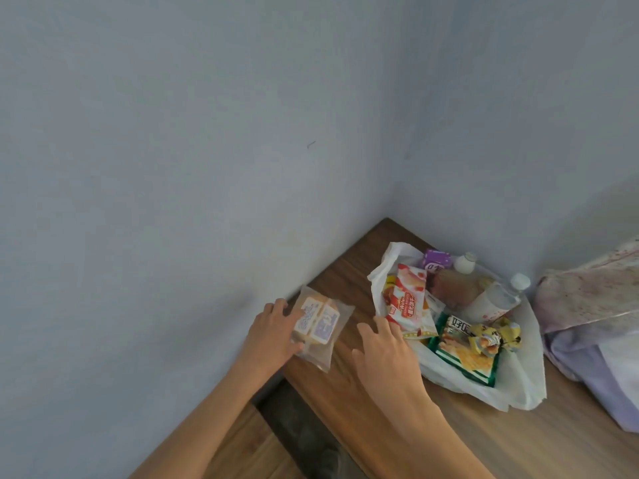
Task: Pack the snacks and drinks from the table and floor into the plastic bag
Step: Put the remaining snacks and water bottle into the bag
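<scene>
At the corner of the wooden table, where it met two grey walls, the left hand gripped a clear-wrapped cake packet, fingers over its top and thumb at its lower edge. The packet lay just beside the wall, apart from the white plastic bag to its right. The right hand was open with its fingers spread, fingertips touching the bag's near edge beside a red-and-white wafer packet.

Already in the bag were a purple packet, a pinkish drink bottle, a clear water bottle, a green snack packet and a yellow wrapped sweet. A rumpled cloth sat to the far right.

The step in hand looked to be moving the cake packet into the bag. To do it well, the right hand should probably pin or lift the bag's limp rim so the mouth gapes. The left hand should then carry the packet across flat rather than squeezing it, since the cake looked soft. The best spot seemed the near side by the wafers, away from the bottles, which could roll and crush it.
</scene>
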